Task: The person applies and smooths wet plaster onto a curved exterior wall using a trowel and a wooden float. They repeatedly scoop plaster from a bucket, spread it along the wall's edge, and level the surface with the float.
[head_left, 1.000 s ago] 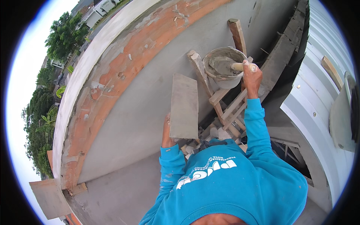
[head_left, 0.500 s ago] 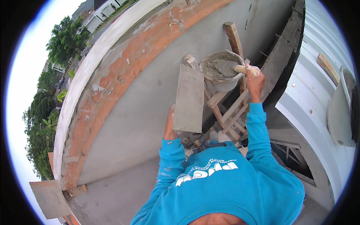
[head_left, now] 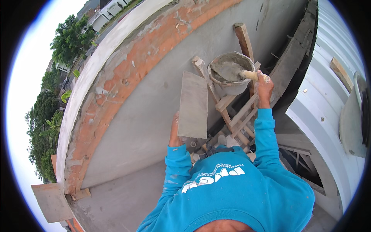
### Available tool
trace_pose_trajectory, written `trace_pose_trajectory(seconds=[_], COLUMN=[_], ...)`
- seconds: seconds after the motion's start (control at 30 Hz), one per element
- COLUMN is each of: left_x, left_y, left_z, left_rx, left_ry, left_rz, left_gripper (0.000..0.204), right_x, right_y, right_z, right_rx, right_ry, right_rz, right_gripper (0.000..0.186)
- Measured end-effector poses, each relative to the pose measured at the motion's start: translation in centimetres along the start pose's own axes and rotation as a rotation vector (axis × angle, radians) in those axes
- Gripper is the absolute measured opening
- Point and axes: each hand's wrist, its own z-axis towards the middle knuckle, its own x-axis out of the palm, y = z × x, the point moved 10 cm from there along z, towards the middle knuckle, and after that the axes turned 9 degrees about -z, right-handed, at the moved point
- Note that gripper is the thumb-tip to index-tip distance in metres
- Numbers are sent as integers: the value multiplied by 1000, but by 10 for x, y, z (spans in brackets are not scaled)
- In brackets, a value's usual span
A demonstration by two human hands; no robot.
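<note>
My left hand (head_left: pixel 175 130) is closed at the lower left edge of a flat grey rectangular mortar board (head_left: pixel 193 105); its fingers are mostly hidden behind the board, which is tilted up and bare of any heap. My right hand (head_left: pixel 265 89) grips the pale wooden handle of a trowel (head_left: pixel 250 75). The trowel's blade is down in a round bucket (head_left: pixel 235 90), against wet grey mortar (head_left: pixel 222 70), and smeared with it. The bucket rests at the top of a wooden ladder-like stand (head_left: pixel 225 103), to the right of the board.
A curved wall (head_left: pixel 135 116) with grey plaster and an exposed orange brick band (head_left: pixel 106 116) runs along the left. White corrugated roofing (head_left: pixel 309 96) lies at right, with a wood piece (head_left: pixel 341 73) and a large grey tub (head_left: pixel 351 120). A dark gap separates roof and wall. Another board (head_left: pixel 52 203) juts out lower left.
My right hand has shifted slightly down, and the trowel handle lies flatter across the bucket's rim, showing more of its length. The mortar board has tipped a little in my left hand.
</note>
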Motion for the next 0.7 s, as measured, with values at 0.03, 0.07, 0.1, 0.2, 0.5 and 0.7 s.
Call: trace_pose_trajectory(seconds=[0.03, 0.07, 0.1, 0.2, 0.5, 0.7], left_x=[0, -1, 0, 26, 71, 74], left_y=[0, 2, -1, -17, -14, 4], left_z=[2, 6, 7, 11, 31, 76], left_rx=[1, 1, 4, 92, 2, 283], left_ry=[-7, -13, -23, 113, 105, 282], left_rz=[-9, -17, -26, 63, -96, 128], left_gripper=[25, 25, 25, 26, 29, 35], right_x=[-2, -4, -5, -11, -48, -67], right_y=[-11, -19, -21, -34, -19, 24], right_z=[0, -1, -5, -7, -37, -78], right_rx=[87, 146, 202, 288, 212, 150], right_ry=[14, 37, 64, 70, 29, 44], right_rz=[75, 145, 217, 345, 544, 670], right_gripper=[37, 35, 34, 34, 36, 49])
